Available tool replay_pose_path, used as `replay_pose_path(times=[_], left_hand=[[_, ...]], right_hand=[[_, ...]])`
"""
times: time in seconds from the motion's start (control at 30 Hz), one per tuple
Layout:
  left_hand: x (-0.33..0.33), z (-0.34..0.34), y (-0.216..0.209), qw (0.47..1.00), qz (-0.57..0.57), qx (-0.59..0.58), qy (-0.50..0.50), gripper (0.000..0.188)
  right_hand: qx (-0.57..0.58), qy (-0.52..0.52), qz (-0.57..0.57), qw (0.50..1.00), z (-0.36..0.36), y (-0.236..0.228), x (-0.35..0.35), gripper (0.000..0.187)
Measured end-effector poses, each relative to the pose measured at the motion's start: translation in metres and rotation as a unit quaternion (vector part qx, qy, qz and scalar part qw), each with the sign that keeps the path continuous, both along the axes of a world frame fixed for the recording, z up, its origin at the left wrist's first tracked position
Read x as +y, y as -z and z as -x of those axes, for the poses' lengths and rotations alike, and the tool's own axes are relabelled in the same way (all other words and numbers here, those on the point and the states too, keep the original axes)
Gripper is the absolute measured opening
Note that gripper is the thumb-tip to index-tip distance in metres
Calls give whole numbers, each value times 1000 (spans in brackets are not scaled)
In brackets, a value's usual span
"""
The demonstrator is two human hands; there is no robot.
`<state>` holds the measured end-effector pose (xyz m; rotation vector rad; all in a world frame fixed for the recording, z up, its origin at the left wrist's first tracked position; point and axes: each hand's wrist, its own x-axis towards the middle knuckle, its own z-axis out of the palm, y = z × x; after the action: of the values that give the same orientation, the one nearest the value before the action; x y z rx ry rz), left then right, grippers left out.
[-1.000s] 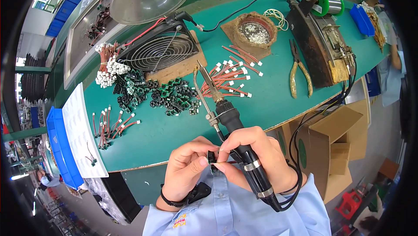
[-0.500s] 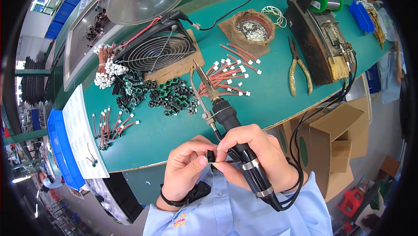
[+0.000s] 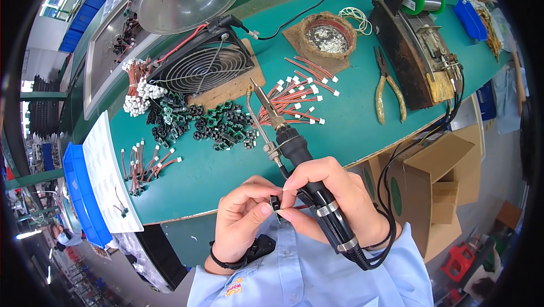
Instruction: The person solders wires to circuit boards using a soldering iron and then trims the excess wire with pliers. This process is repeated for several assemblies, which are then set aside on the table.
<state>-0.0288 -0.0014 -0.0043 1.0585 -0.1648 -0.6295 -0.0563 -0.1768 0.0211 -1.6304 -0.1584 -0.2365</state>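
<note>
My left hand (image 3: 242,216) is closed, pinching a small black electronic part (image 3: 275,200) between thumb and fingertips. Across the palm of my right hand (image 3: 354,202) lies a soldering iron (image 3: 296,147) with a solder feed tube clamped alongside; its tip points up and away, over the bench. The thumb and forefinger of that same hand meet at the black part, where a short stretch of red wire shows beside them. Fingers hide how the wire and the part join. Beyond the iron's tip lie red-and-black wires with white connectors (image 3: 294,100) and a pile of small black-and-green parts (image 3: 221,125).
A black fan (image 3: 204,69) stands at the back left. Wired pieces (image 3: 147,165) lie near a white sheet (image 3: 105,176) and a blue bin (image 3: 85,193). Rightward are a round solder-scrap dish (image 3: 328,39), pliers (image 3: 388,89), a solder spool holder (image 3: 411,52) and cardboard boxes (image 3: 430,182). The iron's cables hang right.
Both hands stay together at nearly the same spot. The small black part has tilted slightly between the fingertips, and the soldering iron's lower end has shifted a little.
</note>
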Motion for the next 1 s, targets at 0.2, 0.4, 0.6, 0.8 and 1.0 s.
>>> replay_pose_path(times=[0.2,0.4,0.6,0.8,1.0], left_hand=[[-1,1,1,1000,3,-9,-10,20],[-1,0,1,1000,-9,-23,-9,19],[0,-4,-1,999,-23,-34,16,19],[2,-8,-10,999,-18,-12,36,19],[4,-10,-11,997,-28,-35,60,17]], right_hand=[[0,-1,-3,1000,0,0,0,42],[-1,-4,-3,1000,0,1,-1,42],[18,-13,8,1000,1,2,-5,42],[44,-35,8,998,0,2,-7,41],[40,-19,-11,999,2,4,-6,36]])
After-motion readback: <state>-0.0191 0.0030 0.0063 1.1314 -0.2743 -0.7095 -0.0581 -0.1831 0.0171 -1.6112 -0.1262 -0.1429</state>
